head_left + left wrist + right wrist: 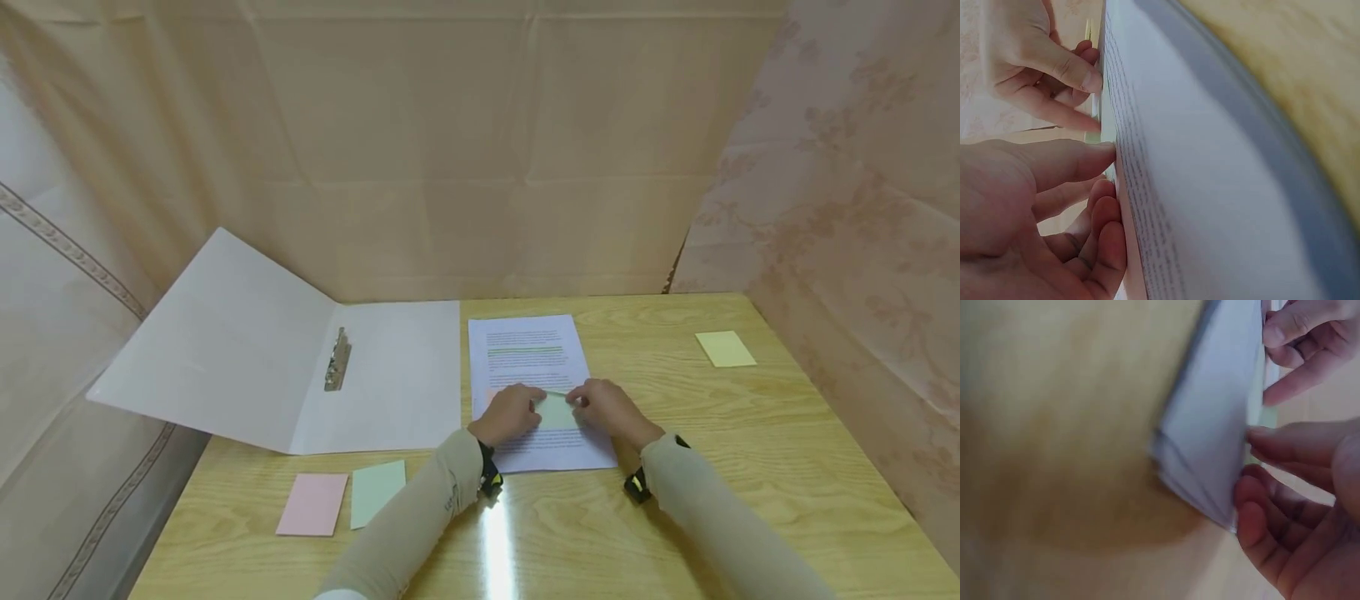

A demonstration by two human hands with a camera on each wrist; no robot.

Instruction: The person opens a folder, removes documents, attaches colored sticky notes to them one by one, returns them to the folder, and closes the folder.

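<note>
A pale green sticky note [556, 412] lies over the lower half of a stack of printed sheets [525, 333]. My left hand [512, 414] pinches the note near its upper left corner, thumb and index finger together. At the upper right corner my right hand [611, 410] pinches it likewise. Along the note's top edge, between the hands, a darker green strip shows. Green lines mark some text higher on the page. A pinkish patch [492, 394] peeks out beside the left hand. Both wrist views show the fingers close to the paper; the note is mostly hidden there.
Left of the sheets lies an open white folder [405, 375] with a metal clip [338, 360], its cover tilted up. Pink [312, 505] and green [377, 492] sticky pads sit at the front left, a yellow pad [725, 348] at the far right. Curtains hang behind the table.
</note>
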